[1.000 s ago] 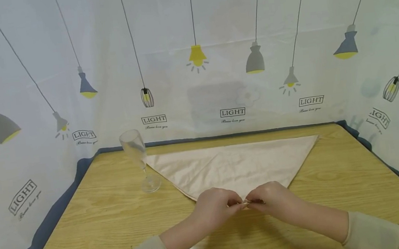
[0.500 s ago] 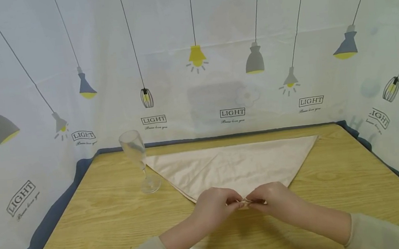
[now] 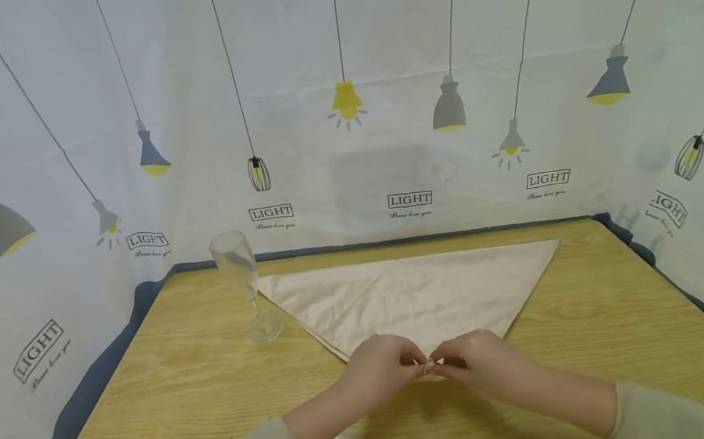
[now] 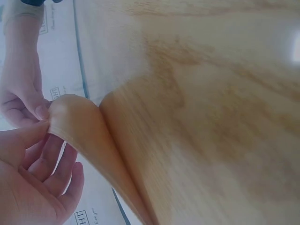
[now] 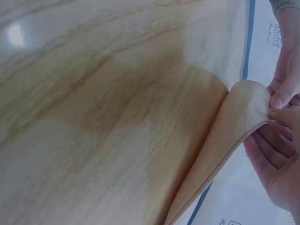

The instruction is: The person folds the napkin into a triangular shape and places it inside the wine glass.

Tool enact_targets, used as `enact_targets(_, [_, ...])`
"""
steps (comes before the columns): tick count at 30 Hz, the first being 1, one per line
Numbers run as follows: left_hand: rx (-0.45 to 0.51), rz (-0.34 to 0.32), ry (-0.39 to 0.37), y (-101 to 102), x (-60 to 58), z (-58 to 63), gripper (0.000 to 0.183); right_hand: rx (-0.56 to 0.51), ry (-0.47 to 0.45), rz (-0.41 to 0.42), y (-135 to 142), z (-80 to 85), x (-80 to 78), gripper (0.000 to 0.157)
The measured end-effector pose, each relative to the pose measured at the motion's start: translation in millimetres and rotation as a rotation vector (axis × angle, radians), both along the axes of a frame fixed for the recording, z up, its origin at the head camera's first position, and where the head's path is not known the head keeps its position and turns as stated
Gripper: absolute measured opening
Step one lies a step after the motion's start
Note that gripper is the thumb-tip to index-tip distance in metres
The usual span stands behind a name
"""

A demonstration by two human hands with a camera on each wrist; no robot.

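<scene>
A pale pink cloth napkin [image 3: 411, 292], folded into a triangle, lies on the wooden table with its long straight edge at the back. Its near corner is held up by both hands. My left hand [image 3: 383, 363] pinches the cloth between thumb and forefinger, the other fingers bent beneath it. Right beside it, my right hand [image 3: 479, 360] pinches the same corner, fingertips nearly meeting the left ones. In the left wrist view the raised napkin edge [image 4: 84, 126] curls up off the tabletop; the right wrist view shows its layered edge [image 5: 225, 140] too.
A clear stemmed glass [image 3: 237, 267] stands upright left of the napkin, close to its left corner. The wooden table [image 3: 595, 323] is enclosed by white curtains [image 3: 295, 111] printed with lamps, with dark blue hems along the back and sides.
Both hands have drawn slightly nearer along with the pinched corner, and a small bunch of cloth now shows between the fingertips. The glass stays put.
</scene>
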State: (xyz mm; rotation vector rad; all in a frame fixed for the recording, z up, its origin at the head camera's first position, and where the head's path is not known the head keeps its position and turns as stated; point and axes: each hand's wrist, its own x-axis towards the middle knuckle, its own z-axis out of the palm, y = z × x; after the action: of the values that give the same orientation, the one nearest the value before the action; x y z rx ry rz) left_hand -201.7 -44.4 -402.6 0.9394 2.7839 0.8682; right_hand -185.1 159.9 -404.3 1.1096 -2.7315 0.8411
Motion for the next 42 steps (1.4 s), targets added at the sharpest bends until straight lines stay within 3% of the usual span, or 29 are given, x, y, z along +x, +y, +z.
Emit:
enact_targets(9, [-0.02,-0.011,-0.243,-2,-3.9,-12.5,0.01,0.054,-0.061,0.03,-7,-12.0,-0.4,0.008])
enact_targets(12, [-0.056,-0.033,-0.28,0,-5.0,-17.8,0.012,0.098,-0.077,0.031,-9,-16.4,0.0,0.007])
enact_targets(23, [-0.179,-0.099,-0.18,7,-6.3,-32.4,0.011,0.14,-0.239,0.004,-13,-23.9,0.8,0.011])
enact_targets(34, [-0.312,-0.113,0.012,12,-6.3,-30.0,0.011,0.156,-0.233,0.0,-16,-25.5,-4.7,0.013])
enact_targets(38, [-0.334,-0.092,0.042,13,-5.7,-27.8,0.009,0.204,-0.17,-0.001,-17,-25.9,-4.8,0.015])
enact_targets(42, [-0.342,-0.093,0.032,13,-7.5,-29.1,0.006,0.261,0.026,0.099,-17,-27.5,-4.7,0.017])
